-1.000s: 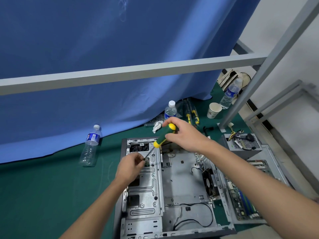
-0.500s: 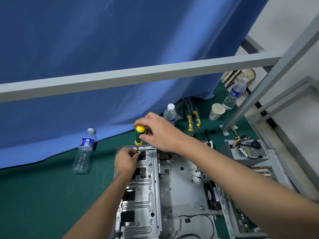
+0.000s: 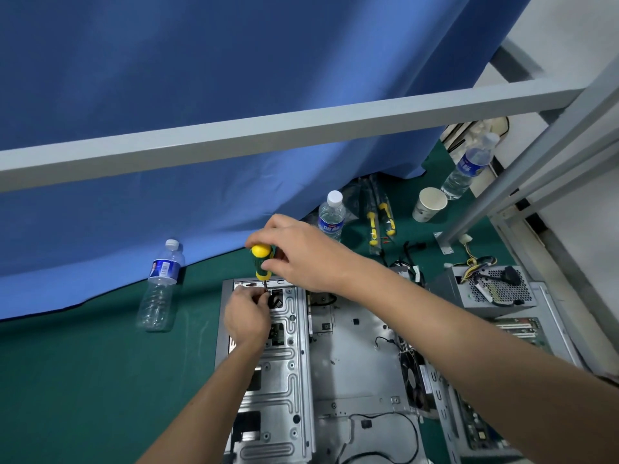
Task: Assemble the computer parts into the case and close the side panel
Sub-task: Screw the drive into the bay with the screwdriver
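Head view showed your right hand (image 3: 301, 252) wrapped around the yellow-and-green handle of a screwdriver (image 3: 262, 261), held nearly upright with its tip down at the far left corner of the computer case (image 3: 355, 370). Your left hand (image 3: 246, 318) sat just below it, fingers curled and pinching at the shaft near the tip; whether a screw was between them could not be told. The case lay open on its side on the green bench (image 3: 83, 380), with its metal drive cage (image 3: 284, 380) on the left half, a bare floor panel in the middle with a few black wires, and a fan (image 3: 410, 376) at its right wall. Just right of the case lay a circuit board (image 3: 522, 333) in its tray, and beyond that a grey power supply (image 3: 492, 289) with coloured wires spilling out of it. A water bottle (image 3: 160, 286), apparently almost empty, stood left of the case against the blue curtain (image 3: 234, 95). A second bottle (image 3: 331, 217) stood behind your right hand, a third bottle (image 3: 469, 165) at the far right, and a paper cup (image 3: 428, 204) near it, its inside hidden from you. Packaged screwdrivers (image 3: 380, 219) lay between bottle and cup.
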